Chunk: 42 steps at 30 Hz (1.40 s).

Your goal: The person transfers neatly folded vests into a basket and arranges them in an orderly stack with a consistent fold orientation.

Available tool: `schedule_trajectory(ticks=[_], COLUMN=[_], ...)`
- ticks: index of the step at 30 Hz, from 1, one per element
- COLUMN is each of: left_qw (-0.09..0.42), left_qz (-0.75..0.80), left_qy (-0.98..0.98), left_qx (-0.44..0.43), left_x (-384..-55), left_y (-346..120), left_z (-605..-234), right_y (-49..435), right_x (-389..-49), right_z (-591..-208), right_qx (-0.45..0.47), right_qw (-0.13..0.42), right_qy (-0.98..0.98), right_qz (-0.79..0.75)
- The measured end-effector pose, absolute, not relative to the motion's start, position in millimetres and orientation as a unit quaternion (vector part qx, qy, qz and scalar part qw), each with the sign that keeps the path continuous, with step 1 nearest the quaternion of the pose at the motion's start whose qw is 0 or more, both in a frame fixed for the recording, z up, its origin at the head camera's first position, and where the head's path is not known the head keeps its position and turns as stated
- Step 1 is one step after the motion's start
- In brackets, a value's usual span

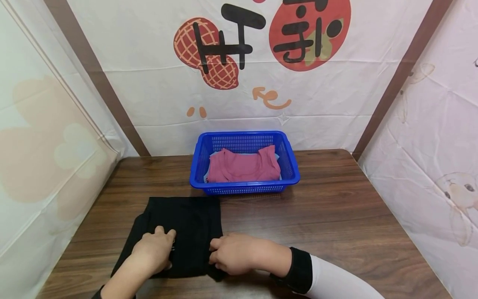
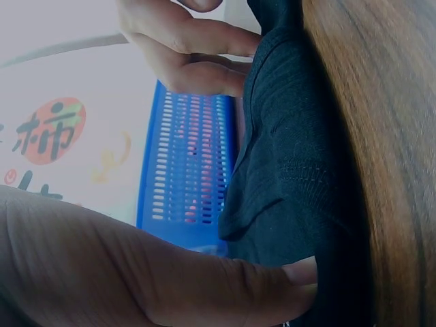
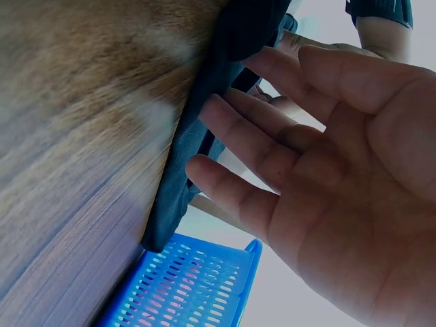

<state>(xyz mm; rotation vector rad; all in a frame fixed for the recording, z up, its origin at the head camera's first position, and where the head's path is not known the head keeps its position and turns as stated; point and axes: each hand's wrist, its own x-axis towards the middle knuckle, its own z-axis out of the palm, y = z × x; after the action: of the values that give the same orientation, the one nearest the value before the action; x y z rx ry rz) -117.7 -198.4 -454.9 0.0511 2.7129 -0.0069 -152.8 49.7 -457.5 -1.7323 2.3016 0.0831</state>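
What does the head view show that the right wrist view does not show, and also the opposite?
Only the head view shows the peanut print and the pink garment from above, lying in the blue basket. Only the right wrist view shows the palm side of the right hand. Both views share the black cloth, the wooden table, the blue basket and that hand.

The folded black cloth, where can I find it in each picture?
Head: the folded black cloth is lower left of centre, on the brown wood-grain table.
Left wrist: right of centre, the cloth runs from top to bottom.
Right wrist: upper middle, the cloth is a dark, slanting strip.
Shared landmark: the blue plastic basket with holes.
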Motion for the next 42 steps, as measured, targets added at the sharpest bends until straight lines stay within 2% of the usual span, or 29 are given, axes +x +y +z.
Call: schedule_trajectory(ticks=[42], left_qw=[0.167], left_qz=[0.002], left_qy=[0.984], left_qx=[0.065], left_x=[-109], left_y=[-174], left_z=[-455], right_y=[78], right_x=[-149], right_z=[-458], right_qx=[-0.574], right_qw=[0.137], right_qy=[0.807], right_qz=[0.02])
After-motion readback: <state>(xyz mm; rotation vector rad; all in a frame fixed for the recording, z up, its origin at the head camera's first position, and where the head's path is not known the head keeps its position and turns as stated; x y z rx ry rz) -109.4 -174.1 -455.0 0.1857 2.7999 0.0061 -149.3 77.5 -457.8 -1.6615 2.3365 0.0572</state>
